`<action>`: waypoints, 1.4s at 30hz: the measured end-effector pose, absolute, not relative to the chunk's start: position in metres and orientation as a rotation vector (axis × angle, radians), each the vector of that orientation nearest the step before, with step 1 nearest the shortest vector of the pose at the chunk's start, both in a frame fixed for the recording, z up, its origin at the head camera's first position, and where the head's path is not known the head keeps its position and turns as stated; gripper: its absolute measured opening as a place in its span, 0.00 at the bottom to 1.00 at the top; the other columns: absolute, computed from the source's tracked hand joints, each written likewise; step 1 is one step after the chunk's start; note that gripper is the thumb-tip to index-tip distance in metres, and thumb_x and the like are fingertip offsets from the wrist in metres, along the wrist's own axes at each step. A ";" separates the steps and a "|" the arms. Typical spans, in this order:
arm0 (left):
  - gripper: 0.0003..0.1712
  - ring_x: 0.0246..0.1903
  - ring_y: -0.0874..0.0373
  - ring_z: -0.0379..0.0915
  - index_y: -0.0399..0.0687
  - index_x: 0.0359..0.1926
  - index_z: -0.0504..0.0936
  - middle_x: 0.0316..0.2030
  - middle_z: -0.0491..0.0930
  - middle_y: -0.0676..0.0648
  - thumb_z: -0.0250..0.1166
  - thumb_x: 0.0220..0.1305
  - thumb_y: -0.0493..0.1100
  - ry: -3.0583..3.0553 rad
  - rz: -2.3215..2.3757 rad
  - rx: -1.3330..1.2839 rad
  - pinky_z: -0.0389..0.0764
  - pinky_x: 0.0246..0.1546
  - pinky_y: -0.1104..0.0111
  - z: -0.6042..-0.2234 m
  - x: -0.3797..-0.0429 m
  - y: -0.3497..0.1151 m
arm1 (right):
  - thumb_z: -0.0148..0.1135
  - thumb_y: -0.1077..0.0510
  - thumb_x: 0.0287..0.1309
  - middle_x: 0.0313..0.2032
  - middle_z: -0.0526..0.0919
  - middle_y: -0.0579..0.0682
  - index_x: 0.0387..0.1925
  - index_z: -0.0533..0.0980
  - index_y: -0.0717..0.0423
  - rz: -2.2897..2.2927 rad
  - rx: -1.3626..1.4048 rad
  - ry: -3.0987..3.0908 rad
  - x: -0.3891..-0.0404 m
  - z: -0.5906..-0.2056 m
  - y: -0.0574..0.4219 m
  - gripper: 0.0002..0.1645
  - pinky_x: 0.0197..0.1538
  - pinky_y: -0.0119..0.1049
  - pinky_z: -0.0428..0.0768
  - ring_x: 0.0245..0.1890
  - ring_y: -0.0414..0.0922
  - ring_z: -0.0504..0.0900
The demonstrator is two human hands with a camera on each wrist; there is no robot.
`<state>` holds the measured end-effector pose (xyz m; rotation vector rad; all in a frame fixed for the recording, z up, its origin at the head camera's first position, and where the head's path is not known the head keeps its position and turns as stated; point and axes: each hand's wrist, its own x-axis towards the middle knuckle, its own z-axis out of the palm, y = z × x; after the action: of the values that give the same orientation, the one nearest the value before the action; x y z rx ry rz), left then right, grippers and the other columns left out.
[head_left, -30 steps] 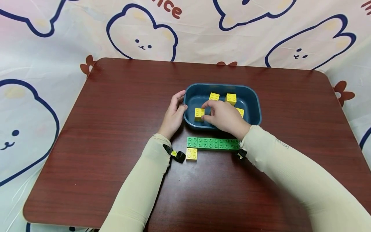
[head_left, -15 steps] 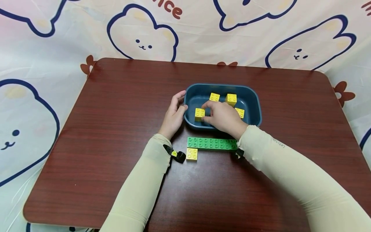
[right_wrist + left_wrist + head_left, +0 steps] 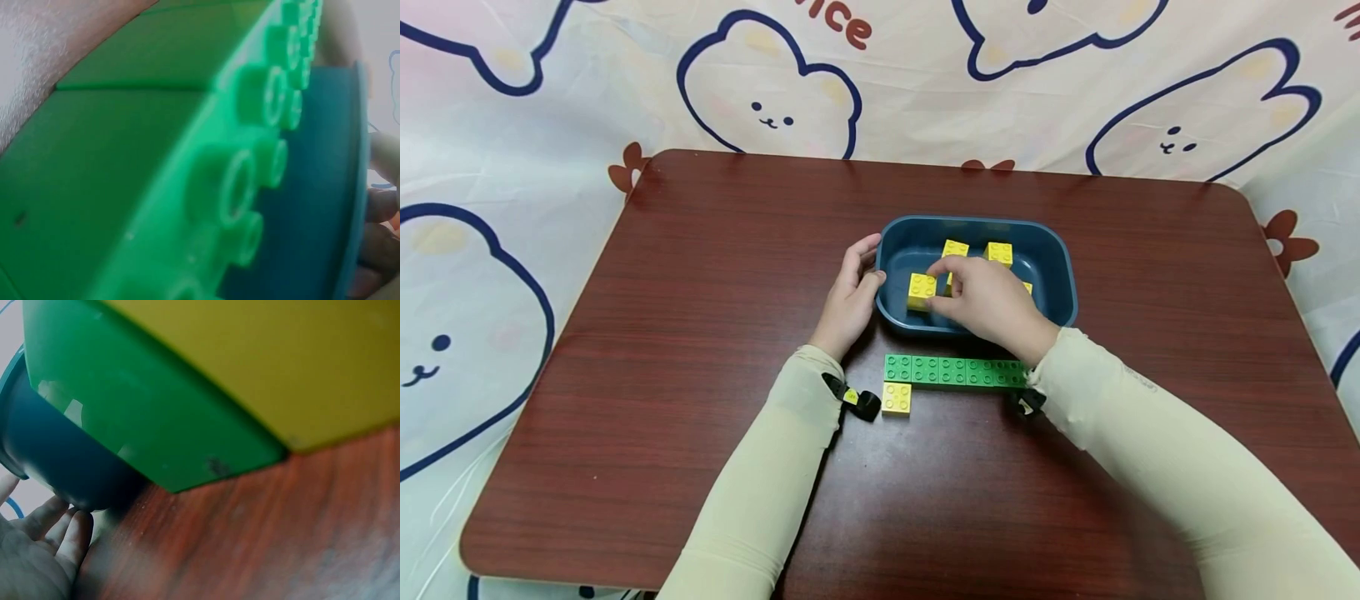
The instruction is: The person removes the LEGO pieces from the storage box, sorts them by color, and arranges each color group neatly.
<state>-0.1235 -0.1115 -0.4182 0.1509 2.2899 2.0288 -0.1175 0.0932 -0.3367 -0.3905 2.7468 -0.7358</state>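
In the head view, my right hand [image 3: 996, 304] reaches into a dark blue tray [image 3: 1054, 275] and pinches a yellow toy brick [image 3: 921, 290] between thumb and fingers. My left hand [image 3: 844, 302] rests against the tray's left end, its fingers extended along the outer wall. The left wrist view shows those fingers [image 3: 75, 540] touching the tray's outside [image 3: 56, 444]. Below the tray lies a row of green toy bricks [image 3: 951, 372], with one yellow brick [image 3: 896, 399] against the front of its left end. The right wrist view is mostly filled by green bricks [image 3: 112, 169].
Other yellow bricks sit inside the tray, one at the back [image 3: 955, 248] and another at the back right [image 3: 999, 252], with more partly hidden by the right hand. Everything stands on a dark red-brown table [image 3: 737, 250]. A patterned cloth [image 3: 910, 100] hangs behind.
The pinched yellow brick has shifted slightly up and to the right in the head view, together with my right hand. My left hand and the tray stay where they were.
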 end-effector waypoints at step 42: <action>0.28 0.66 0.64 0.63 0.65 0.73 0.62 0.69 0.67 0.53 0.49 0.76 0.41 2.304 2.011 0.154 0.68 0.65 0.59 -0.418 -0.124 -0.113 | 0.76 0.50 0.52 0.17 0.65 0.33 0.45 0.81 0.42 -0.920 -0.679 2.761 -0.001 -0.324 0.114 0.18 0.22 0.31 0.64 0.17 0.32 0.63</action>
<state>-0.1236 -0.1129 -0.4179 0.1535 2.3045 2.0106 -0.0009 0.1144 -0.3236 -0.6787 2.7607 -0.9198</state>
